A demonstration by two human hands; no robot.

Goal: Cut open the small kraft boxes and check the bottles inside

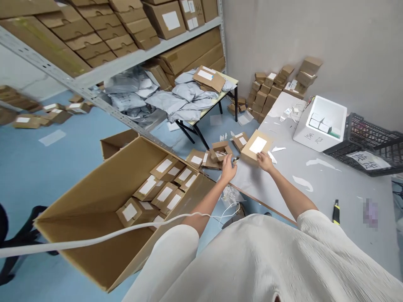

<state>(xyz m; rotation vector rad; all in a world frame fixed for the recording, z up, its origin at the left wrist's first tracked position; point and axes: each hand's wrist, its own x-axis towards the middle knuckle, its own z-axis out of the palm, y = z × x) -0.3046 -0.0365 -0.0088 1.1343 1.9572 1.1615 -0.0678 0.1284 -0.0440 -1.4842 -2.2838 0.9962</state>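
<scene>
Near the centre of the frame, just right of the middle, the right hand [265, 162] is clamping on the near edge of a flat cardboard carton [247, 152], whose top is bearing a white label [258, 144]. The carton is lying at the left end of the grey desk [324, 186]. Just left of it, the left hand [229, 168] is reaching up with its fingers curling beside a small dark item [235, 160]; I cannot tell whether they are closing on it or only hovering close. Beyond the left hand, an open small box [221, 151] is sitting among other labelled cartons. In the lower left, a large open box [91, 197] is holding several small labelled boxes [165, 193], and a white cable [132, 229] is running across in front of it. Across the desk on the right, torn white scraps [302, 183] are lying about, a yellow-and-black cutter [336, 213] is resting near the lower right, and a white bin [310, 137] is standing beside a black crate [339, 147] in the upper right. At the upper centre, grey mailing bags [189, 94] are piling over a smaller desk [232, 79], while a metal shelf [151, 53] is carrying brown boxes [127, 27] at the upper left.
</scene>
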